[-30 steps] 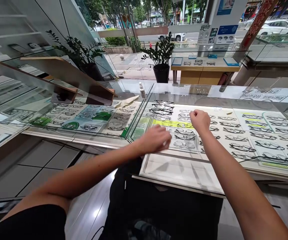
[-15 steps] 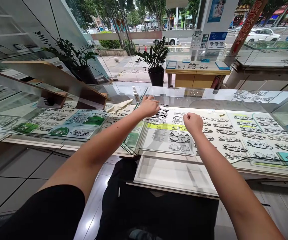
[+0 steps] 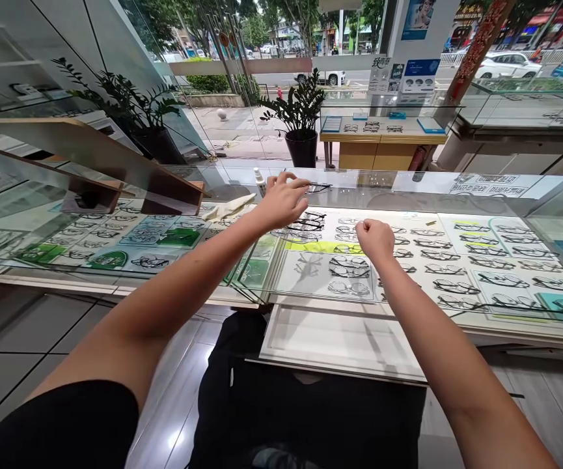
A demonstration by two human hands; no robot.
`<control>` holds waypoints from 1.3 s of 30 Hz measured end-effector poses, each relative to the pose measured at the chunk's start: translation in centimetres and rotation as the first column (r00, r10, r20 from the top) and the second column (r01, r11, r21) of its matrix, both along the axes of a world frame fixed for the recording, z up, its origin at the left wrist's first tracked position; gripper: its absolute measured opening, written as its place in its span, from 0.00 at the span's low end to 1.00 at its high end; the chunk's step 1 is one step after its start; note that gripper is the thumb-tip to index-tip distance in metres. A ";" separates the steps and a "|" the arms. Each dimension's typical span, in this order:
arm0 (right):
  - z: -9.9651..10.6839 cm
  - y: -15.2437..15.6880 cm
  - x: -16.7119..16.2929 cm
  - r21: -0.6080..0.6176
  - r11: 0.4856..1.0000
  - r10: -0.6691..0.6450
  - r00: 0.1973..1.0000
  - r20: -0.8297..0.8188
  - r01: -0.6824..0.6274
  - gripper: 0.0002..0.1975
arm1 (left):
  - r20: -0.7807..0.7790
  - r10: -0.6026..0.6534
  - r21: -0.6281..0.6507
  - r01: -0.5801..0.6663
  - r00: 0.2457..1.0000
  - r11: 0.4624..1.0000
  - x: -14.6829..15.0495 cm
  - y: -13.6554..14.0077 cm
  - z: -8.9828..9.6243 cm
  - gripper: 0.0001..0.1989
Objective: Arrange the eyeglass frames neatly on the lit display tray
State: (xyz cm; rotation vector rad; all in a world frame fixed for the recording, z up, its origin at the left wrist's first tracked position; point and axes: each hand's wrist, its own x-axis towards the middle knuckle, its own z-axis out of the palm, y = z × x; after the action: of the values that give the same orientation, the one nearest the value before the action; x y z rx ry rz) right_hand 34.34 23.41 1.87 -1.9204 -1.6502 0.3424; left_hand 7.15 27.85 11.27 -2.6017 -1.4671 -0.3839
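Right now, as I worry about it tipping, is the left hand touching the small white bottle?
Cannot tell: in the head view, the left hand overlaps the lower part of the white bottle, hiding any contact or gap.

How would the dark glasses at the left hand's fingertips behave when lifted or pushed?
The dark glasses should be light, given the thin frame. Probably stiff but fragile: slim parts, no visible sag. Might slide on the counter top, which looks glossy.

Eyeglasses (image 3: pixel 321 188) right of left hand (image 3: pixel 284 200), cloth (image 3: pixel 229 207) on counter (image 3: pixel 408 195) left (potted plant (image 3: pixel 301 120) beyond counter).
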 end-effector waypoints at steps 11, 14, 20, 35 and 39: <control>0.2 -0.3 0.4 0.047 0.997 -0.060 0.993 -0.097 0.065 0.19 | 0.111 -0.483 -0.366 0.488 0.868 0.792 -1.4 -21.1 5.4 0.25; 0.1 -0.3 0.4 0.058 0.997 -0.048 0.995 -0.088 0.053 0.19 | 0.113 -0.553 -0.408 0.546 0.826 0.732 -1.8 -23.3 2.6 0.22; 0.2 -0.5 0.4 0.081 0.996 -0.034 0.999 -0.030 0.037 0.20 | 0.114 -0.457 -0.632 0.420 0.882 0.652 -2.0 -22.1 -3.9 0.22; 0.2 -0.3 0.2 0.076 0.997 -0.019 0.999 0.048 0.015 0.19 | -0.113 -0.064 -0.583 -0.014 0.992 0.813 2.9 -14.3 -15.5 0.37; 0.3 -0.3 0.1 0.076 0.997 -0.021 0.999 0.048 0.017 0.19 | -0.128 0.091 -0.411 -0.137 0.988 0.901 4.3 -11.4 -17.7 0.38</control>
State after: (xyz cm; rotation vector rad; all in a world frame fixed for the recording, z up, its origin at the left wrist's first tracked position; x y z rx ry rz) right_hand 34.49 23.08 2.19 -1.9008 -1.6509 0.2248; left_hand 11.49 16.42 -6.44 -2.7701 -1.8241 0.0991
